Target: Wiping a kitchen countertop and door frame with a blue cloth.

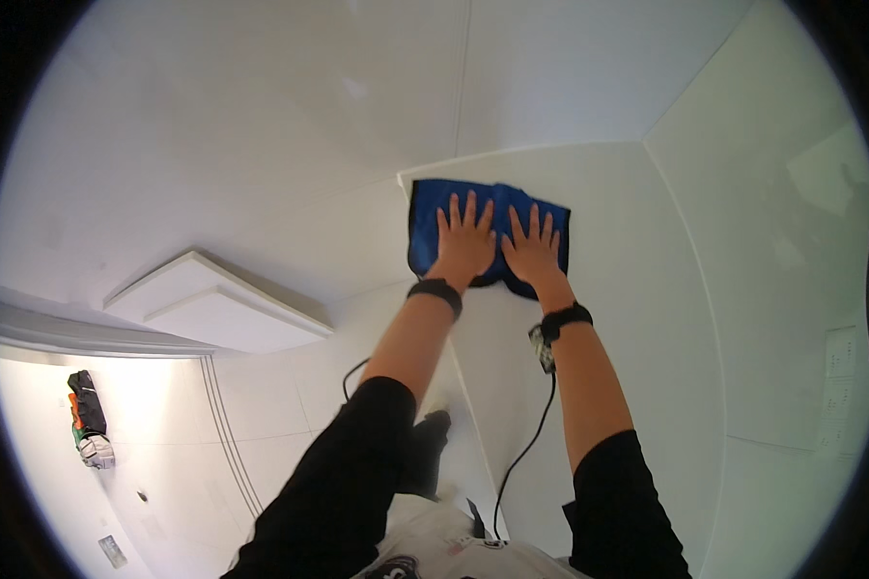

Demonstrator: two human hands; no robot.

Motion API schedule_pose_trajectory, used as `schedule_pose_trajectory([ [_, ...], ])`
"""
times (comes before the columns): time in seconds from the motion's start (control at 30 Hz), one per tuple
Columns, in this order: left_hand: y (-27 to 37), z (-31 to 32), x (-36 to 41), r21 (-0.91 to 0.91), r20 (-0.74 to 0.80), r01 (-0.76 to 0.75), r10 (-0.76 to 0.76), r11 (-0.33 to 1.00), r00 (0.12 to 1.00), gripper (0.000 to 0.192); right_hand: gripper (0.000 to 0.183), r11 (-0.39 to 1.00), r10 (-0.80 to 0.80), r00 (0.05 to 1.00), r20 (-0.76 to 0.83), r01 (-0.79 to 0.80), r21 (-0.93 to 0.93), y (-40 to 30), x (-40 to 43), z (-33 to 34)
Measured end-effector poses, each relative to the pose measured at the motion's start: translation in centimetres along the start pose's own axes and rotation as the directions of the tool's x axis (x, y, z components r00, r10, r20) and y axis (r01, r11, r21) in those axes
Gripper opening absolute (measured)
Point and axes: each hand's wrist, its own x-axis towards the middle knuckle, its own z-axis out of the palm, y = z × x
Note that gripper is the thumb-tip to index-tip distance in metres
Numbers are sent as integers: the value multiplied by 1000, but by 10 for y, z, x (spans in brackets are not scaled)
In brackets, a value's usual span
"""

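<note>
A dark blue fabric piece [426, 231] with black edging lies spread on a white surface [608, 217], close to that surface's far left corner. My left hand [466, 242] presses flat on its left half with the fingers apart. Just right of it, my right hand [532, 246] rests palm down on the other half, fingers also spread. The cloth's near edge looks wavy between the two hands, and what lies under the palms is hidden. Each wrist wears a black band, and a small device with a cable [542, 349] hangs at the right one.
White walls rise beyond and to the right of the surface. A white stepped panel [224, 315] is at left. Farther off on the pale floor lie bags [87, 409] in black, orange and grey. A black cable [525, 445] runs down toward my body.
</note>
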Motion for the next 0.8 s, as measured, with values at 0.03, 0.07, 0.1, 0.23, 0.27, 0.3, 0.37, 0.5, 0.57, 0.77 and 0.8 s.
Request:
schedule_pose_trajectory([
  [0.03, -1, -7, 0, -18, 28, -2, 2, 1000, 1000, 56, 60, 1000, 8, 1000, 28, -8, -20, -4, -3, -7],
  [0.07, 1, -8, 1, -48, 17, -20, 21, 999, 1000, 56, 60, 1000, 21, 998, 54, -19, -22, -4, -5, -14],
  [0.1, 1, -17, 0, -63, 21, -40, 41, 997, 999, 56, 60, 999, 38, 995, 92, -37, -19, -8, -9, -26],
  [0.23, -6, -21, -2, -139, 51, -45, 53, 989, 997, 56, 60, 995, 56, 982, 182, -41, -87, -11, -8, -30],
  [0.27, -10, -21, -2, -158, 65, -64, 75, 985, 995, 56, 61, 996, 59, 978, 200, -44, -78, -11, -8, -29],
  [0.3, -12, -17, 0, -177, 65, -67, 79, 982, 995, 56, 61, 997, 64, 974, 219, -51, -66, -13, -8, -31],
  [0.37, -18, -37, 3, -156, 206, -88, 120, 984, 971, 58, 62, 995, 91, 968, 234, -79, -62, -19, -10, -37],
  [0.5, -17, -52, 13, -204, 330, -89, 154, 975, 931, 59, 61, 997, 66, 986, 152, -59, -50, -17, -12, -37],
  [0.57, -20, -29, 15, -214, 122, -152, 180, 965, 976, 61, 61, 999, 44, 997, 56, -44, 10, -12, -11, -31],
  [0.77, -24, -37, 36, -117, 286, -142, 170, 983, 943, 64, 65, 994, 75, 996, -56, -71, 79, -14, -8, -28],
  [0.8, -27, -40, 43, -138, 310, -120, 158, 983, 938, 64, 65, 993, 81, 995, -52, -76, 90, -15, -5, -27],
])
